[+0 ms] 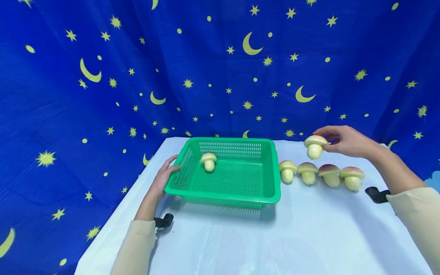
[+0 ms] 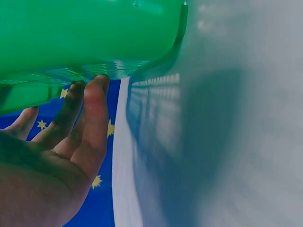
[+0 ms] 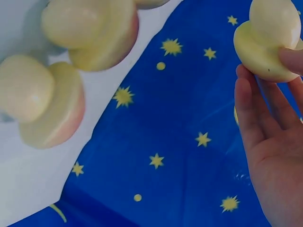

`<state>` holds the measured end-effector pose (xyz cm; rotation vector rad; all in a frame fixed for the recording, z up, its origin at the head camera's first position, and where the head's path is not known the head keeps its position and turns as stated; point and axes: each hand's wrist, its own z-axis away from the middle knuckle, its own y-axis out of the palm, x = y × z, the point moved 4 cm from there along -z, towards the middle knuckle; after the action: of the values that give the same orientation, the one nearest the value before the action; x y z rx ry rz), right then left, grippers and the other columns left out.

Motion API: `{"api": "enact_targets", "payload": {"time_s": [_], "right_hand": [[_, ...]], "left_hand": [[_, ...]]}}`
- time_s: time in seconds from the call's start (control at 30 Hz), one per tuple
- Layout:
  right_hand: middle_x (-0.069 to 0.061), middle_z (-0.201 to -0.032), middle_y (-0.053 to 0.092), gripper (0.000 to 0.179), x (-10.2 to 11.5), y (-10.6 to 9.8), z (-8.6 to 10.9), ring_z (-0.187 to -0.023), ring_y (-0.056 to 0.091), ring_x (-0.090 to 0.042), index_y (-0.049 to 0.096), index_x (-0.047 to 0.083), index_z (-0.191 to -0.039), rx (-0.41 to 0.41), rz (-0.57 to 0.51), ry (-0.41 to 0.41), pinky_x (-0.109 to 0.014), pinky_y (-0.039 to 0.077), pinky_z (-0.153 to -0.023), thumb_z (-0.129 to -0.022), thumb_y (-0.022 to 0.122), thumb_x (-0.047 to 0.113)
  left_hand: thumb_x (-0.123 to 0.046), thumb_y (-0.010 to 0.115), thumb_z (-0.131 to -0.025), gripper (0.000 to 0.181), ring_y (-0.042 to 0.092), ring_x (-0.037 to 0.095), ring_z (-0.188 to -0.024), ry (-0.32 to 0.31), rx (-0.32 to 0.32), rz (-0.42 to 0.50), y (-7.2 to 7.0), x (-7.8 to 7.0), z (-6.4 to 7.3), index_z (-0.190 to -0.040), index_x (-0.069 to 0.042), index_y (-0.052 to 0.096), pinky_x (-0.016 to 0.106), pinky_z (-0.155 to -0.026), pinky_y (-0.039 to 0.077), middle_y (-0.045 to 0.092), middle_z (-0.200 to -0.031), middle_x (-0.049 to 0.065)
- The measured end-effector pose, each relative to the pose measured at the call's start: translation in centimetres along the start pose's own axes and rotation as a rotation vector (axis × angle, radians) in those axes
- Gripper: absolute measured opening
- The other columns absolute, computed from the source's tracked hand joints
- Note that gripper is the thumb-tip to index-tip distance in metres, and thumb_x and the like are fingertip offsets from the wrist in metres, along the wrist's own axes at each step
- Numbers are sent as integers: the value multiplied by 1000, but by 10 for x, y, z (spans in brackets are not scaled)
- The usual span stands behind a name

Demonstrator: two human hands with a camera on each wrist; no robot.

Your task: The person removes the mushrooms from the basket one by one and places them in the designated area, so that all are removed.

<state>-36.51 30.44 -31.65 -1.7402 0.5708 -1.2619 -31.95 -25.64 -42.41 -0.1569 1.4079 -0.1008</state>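
Note:
A toy mushroom [image 1: 314, 147] with a pale stem and a cream cap is pinched by my right hand [image 1: 352, 142], raised above the table at the right. Its stem points down in the head view; the right wrist view shows the thumb against the mushroom [image 3: 274, 40] and the fingertips at its cap. My left hand [image 1: 162, 179] holds the left rim of a green plastic basket [image 1: 227, 196], with fingers against its outer side in the left wrist view. Inside the basket, near its back left, lies another toy mushroom [image 1: 208, 162].
Several more mushrooms stand in a row right of the basket, from the one beside its rim [image 1: 287, 170] to the outermost [image 1: 352, 178]. A white cloth [image 1: 240, 244] covers the table. Behind it hangs a blue curtain [image 1: 206, 65] with yellow moons and stars.

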Motion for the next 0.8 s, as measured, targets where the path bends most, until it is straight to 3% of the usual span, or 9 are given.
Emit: {"api": "enact_targets", "payload": {"time_s": [0.17,0.4,0.53,0.8], "right_hand": [[-14,-123,57,42,-14,-7,9,-107,55,-33,56,9,-131,-1,3,31,-51,49,-86,-91,67,17],[-18,-125,55,43,-32,-12,20,-110,53,-37,54,7,-131,-10,8,66,-54,48,-87,-91,66,16],[-20,-125,54,45,-43,-13,26,-111,52,-39,53,6,-132,-17,18,83,-57,47,-87,-91,66,18],[-23,-127,52,47,-60,-11,38,-111,51,-42,52,3,-132,-13,22,111,-58,47,-84,-90,67,18]], "left_hand": [[-30,48,-100,58,64,23,-77,-20,23,14,3,-15,6,-153,-31,25,33,-67,55,50,-129,19],[-30,49,-99,58,65,23,-74,-4,23,33,4,-16,6,-153,-30,26,34,-66,56,55,-121,20],[-27,47,-100,57,65,26,-82,-16,35,19,9,-28,17,-153,-28,25,35,-70,55,49,-129,22],[-27,46,-101,56,64,24,-80,-33,28,12,8,-24,21,-153,-28,25,32,-67,55,48,-131,22]]}}
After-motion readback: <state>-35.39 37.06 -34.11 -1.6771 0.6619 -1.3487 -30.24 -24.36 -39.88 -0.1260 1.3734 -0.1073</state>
